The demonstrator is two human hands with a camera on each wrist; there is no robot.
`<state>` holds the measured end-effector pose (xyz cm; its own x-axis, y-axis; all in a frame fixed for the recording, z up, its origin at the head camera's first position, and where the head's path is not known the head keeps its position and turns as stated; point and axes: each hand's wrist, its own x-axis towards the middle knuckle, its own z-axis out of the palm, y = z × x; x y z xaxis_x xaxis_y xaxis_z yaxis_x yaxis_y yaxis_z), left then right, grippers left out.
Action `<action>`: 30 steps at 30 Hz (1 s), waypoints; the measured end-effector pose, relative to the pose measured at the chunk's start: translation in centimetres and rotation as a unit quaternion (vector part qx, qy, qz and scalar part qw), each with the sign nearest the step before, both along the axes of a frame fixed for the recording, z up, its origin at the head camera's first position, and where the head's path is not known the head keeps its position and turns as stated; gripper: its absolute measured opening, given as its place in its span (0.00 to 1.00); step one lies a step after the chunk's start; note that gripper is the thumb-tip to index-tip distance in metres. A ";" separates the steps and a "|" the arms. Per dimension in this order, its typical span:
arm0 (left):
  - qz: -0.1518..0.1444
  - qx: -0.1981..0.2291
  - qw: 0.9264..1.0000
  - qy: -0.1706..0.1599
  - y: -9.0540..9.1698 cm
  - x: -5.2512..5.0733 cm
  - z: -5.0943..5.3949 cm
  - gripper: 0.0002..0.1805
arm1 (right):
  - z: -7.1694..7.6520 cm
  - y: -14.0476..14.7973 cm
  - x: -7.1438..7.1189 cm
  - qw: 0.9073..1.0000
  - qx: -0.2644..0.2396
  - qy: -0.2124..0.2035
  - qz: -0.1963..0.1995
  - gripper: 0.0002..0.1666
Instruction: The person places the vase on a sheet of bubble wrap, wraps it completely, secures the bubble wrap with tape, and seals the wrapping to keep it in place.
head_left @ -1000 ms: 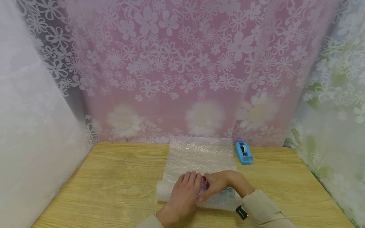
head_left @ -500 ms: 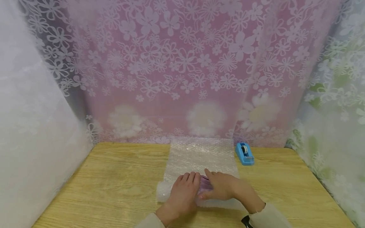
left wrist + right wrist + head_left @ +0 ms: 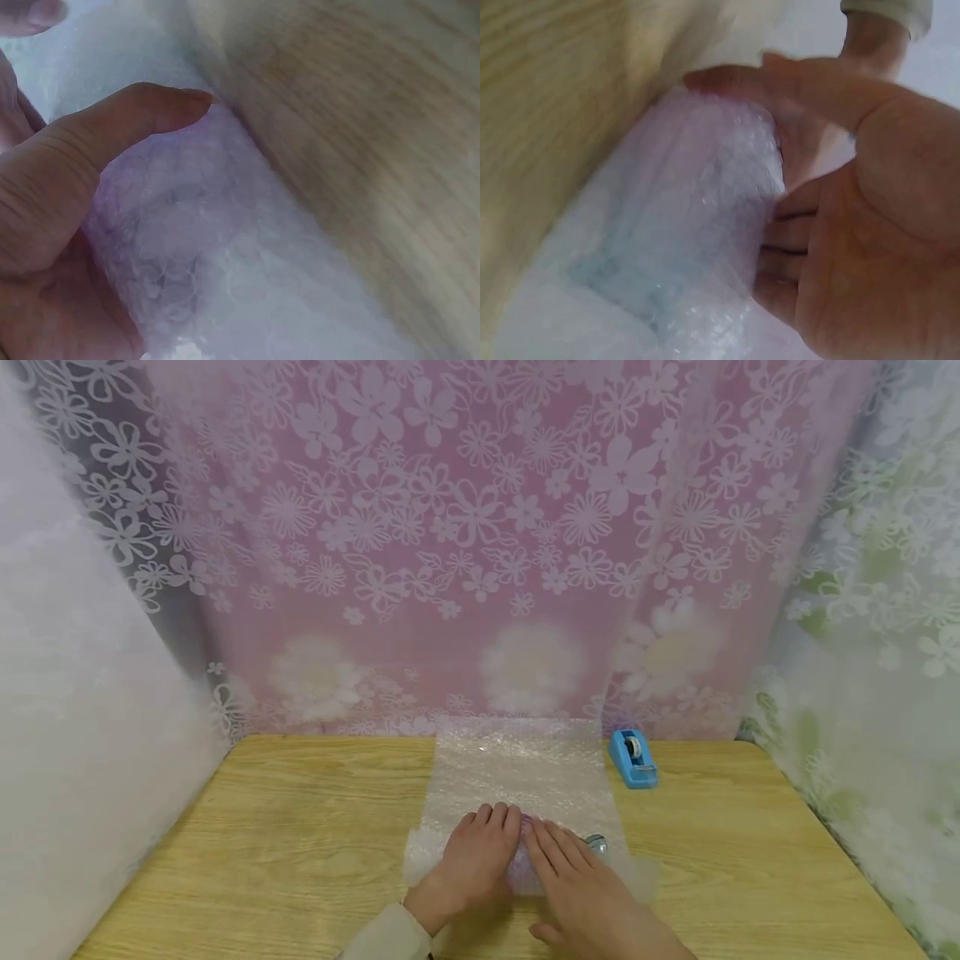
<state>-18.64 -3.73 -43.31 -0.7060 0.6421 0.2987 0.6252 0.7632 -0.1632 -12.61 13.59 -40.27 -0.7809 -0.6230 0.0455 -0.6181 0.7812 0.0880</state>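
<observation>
A bubble-wrap sheet (image 3: 517,768) runs from the table's back edge to the hands, where its near part is rolled around a purple item (image 3: 522,870). My left hand (image 3: 476,860) grips the roll's left part, its thumb across the near side in the left wrist view. On the right part lies my right hand (image 3: 592,893), fingers extended over the top; in the right wrist view the hand (image 3: 855,195) has its palm and fingers against the wrap, which shows pink and blue-green through it. A small teal piece (image 3: 597,844) shows beside the right fingers.
A blue tape dispenser (image 3: 633,760) stands at the back of the wooden table (image 3: 322,827), right of the sheet. Floral curtains (image 3: 450,527) hang behind the table and at both sides.
My right hand has shifted from gripping the roll from the right side to lying over it with straighter fingers, its forearm now nearer the body. The left hand has stayed on the roll.
</observation>
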 end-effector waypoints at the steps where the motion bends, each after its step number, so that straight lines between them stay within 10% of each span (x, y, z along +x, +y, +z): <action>1: 0.000 0.002 1.000 -0.011 0.0 -0.1 0.1 0.38 | -0.1 -0.1 0.1 1.000 0.004 0.007 -0.004 0.57; 13: 0.012 -0.023 0.993 -0.115 0.3 -1.1 1.5 0.35 | -2.0 -0.9 0.3 0.992 -0.020 0.117 -0.030 0.57; 30: 0.025 -0.006 0.983 -0.183 0.0 -2.0 1.7 0.38 | -2.7 -1.7 0.2 0.991 -0.038 0.120 -0.039 0.59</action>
